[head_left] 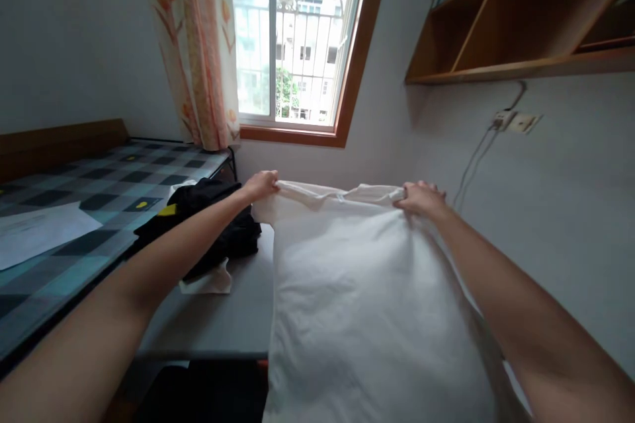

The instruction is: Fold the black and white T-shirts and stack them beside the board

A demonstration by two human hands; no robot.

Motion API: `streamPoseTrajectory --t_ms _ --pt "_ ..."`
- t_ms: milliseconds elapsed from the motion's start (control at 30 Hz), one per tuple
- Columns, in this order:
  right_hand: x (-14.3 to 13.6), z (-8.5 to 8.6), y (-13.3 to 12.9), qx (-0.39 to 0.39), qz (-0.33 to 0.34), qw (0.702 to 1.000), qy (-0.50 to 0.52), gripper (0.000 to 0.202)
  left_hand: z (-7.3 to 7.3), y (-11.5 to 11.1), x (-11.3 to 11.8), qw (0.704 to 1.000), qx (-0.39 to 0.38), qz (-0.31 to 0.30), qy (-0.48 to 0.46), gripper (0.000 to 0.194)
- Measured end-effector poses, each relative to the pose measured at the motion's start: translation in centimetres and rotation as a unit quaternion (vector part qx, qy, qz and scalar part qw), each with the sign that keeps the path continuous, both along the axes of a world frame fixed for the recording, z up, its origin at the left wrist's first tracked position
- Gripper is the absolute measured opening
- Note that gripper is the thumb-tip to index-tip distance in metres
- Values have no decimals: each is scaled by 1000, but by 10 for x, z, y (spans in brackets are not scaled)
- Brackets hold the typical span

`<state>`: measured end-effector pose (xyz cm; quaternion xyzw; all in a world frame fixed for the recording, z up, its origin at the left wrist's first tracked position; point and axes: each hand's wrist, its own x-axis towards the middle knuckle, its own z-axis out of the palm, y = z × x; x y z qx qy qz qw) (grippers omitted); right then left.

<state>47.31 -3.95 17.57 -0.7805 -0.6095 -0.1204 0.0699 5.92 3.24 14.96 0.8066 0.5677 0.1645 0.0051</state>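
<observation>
A white T-shirt (357,291) hangs spread out in front of me, held up by its shoulders, with its lower part running past the bottom of the view. My left hand (262,185) pinches the left shoulder, and a short sleeve droops just below it. On the other shoulder, my right hand (423,199) is closed round the bunched cloth. Between the hands the neckline sags slightly. Behind my left forearm a heap of dark clothes (243,231) lies on the table, with some white cloth (211,279) poking out at its front.
A light table (213,327) stands beneath the shirt. To the left is a bed with a checked cover (99,172) and paper sheets (44,231). A window (297,46) with a floral curtain (203,46) is ahead. Wooden shelves (526,20) and a wall socket (516,121) are at right.
</observation>
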Motion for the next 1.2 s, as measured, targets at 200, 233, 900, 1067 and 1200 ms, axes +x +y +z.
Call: streamPoseTrajectory --t_ms 200,233,900,1067,1200 --pt "-34 -95 7 -148 13 989 7 38 -82 -17 35 998 39 -1 52 36" --pt "-40 -104 6 -164 57 985 21 35 -90 -18 39 997 28 -47 60 31" --pt "-67 -180 38 -149 76 983 80 69 -151 1 81 999 -21 -28 37 59" --pt "-49 -181 61 -145 72 984 73 67 -141 11 72 997 56 -50 27 45" --pt "-31 -183 79 -143 72 985 65 67 -136 16 51 998 0 -26 52 41"
